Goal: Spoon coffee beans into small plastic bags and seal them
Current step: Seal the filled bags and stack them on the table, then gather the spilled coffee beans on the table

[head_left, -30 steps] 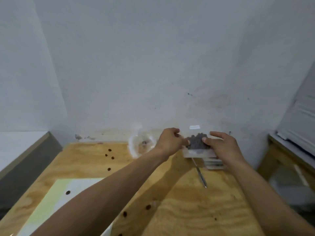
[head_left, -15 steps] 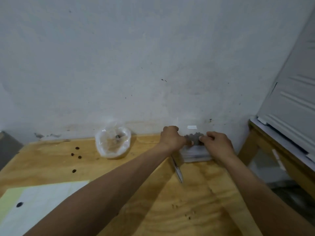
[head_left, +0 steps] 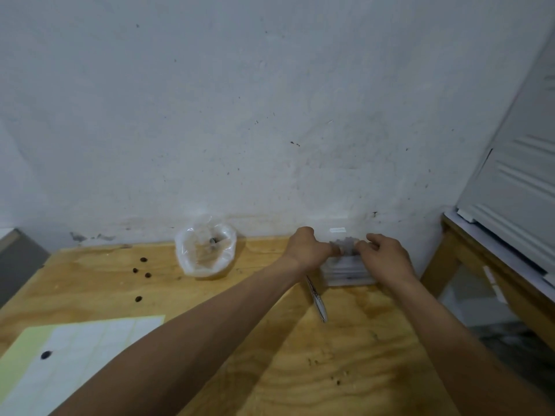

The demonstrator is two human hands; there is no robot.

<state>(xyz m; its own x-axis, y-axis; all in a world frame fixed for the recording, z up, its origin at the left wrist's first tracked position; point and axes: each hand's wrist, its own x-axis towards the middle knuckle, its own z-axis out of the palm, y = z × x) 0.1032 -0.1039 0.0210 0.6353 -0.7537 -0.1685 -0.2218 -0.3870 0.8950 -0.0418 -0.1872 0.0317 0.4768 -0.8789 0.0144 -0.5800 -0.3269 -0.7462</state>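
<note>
Standing right of centre in the frame against the wall, the small bag of beans (head_left: pixel 345 246) being pinched at its top from both sides, left hand (head_left: pixel 307 250) and right hand (head_left: pixel 383 256) curling on it, probably for pressing the seal closed. Resting under it a stack of flat bags (head_left: pixel 345 273); lying just lower left the spoon (head_left: pixel 316 298), and farther left the open supply bag (head_left: pixel 205 250) on the table (head_left: pixel 345 370).

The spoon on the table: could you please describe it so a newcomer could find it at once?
Start at the plywood table against the white wall. Near its far right, the spoon lies flat between the person's forearms, just below the left hand. It is the only slim, shiny metal thing there.
</note>
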